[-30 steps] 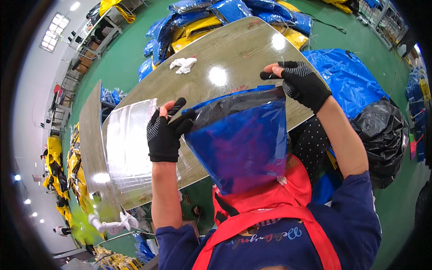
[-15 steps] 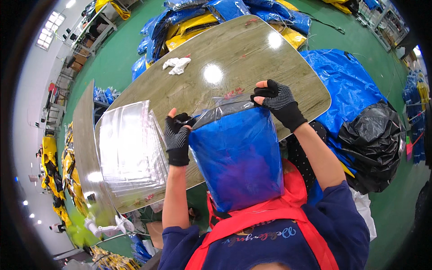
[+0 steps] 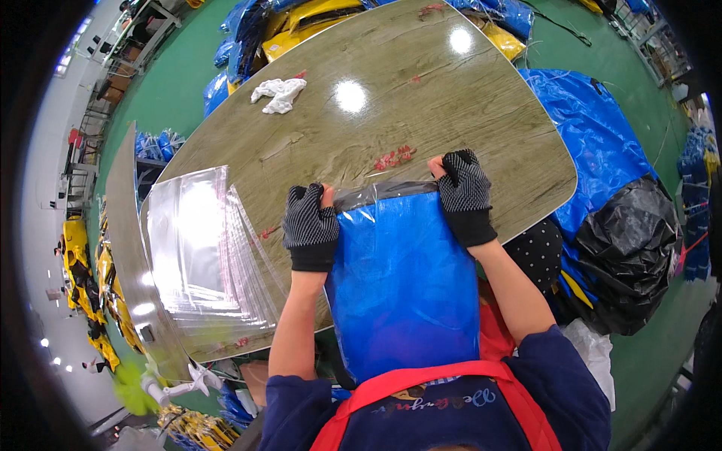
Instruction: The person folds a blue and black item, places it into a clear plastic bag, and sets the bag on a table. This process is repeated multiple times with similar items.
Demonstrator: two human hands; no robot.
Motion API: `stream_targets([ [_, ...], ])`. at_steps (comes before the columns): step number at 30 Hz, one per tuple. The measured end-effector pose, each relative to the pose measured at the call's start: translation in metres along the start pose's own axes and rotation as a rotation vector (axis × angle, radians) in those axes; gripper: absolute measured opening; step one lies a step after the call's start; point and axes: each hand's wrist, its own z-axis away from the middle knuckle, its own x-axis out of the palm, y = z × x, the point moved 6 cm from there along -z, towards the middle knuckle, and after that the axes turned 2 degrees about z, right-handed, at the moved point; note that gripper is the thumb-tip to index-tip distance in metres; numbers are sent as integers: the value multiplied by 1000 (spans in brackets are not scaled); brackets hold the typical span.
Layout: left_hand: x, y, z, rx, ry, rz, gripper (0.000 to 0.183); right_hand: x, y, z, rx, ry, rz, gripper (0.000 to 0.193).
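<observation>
The blue pack (image 3: 402, 278), a blue thing inside a clear sleeve, is lying in the lower middle of the frame, its upper end reaching over the near edge of the desk (image 3: 481, 105) and its lower end sitting against the person's front, by the red apron (image 3: 498, 338). The body is probably bracing that lower end, while the two upper corners are being held apart so that the clear, dark-edged top strip is stretching flat between them. Whether the upper end is touching the desk, I cannot tell.

The stack of clear sleeves (image 3: 195, 240) is lying fanned on the desk at the left of the frame, likely for easy reach by the left side. A white cloth (image 3: 280, 95) is lying well apart, toward the upper left.

The left hand (image 3: 310, 225), in a dark fingerless glove, is clamping on the pack's upper left corner, knuckles up, thumb pointing inward. The right hand (image 3: 465, 192) is clamping on the upper right corner, fingers curling, thumb also turning inward. Both forearms are rising from the lower edge, spreading on either side of the pack.
</observation>
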Motion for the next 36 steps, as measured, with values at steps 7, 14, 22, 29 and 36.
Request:
stream_targets([
  [7,18,-14,-13,13,37,2,20,6,-1,3,-27,38,62,12],
  [14,14,-5,-6,-85,0,-38,15,1,-3,7,-50,42,86,9],
  [22,8,-10,15,-35,24,42,11,-3,-4,17,-171,-4,104,16],
  [29,4,-26,33,147,34,64,14,-4,8,28,-121,-208,103,24],
  [36,-11,-41,46,-185,-172,170,21,-4,13,20,257,-670,141,41],
])
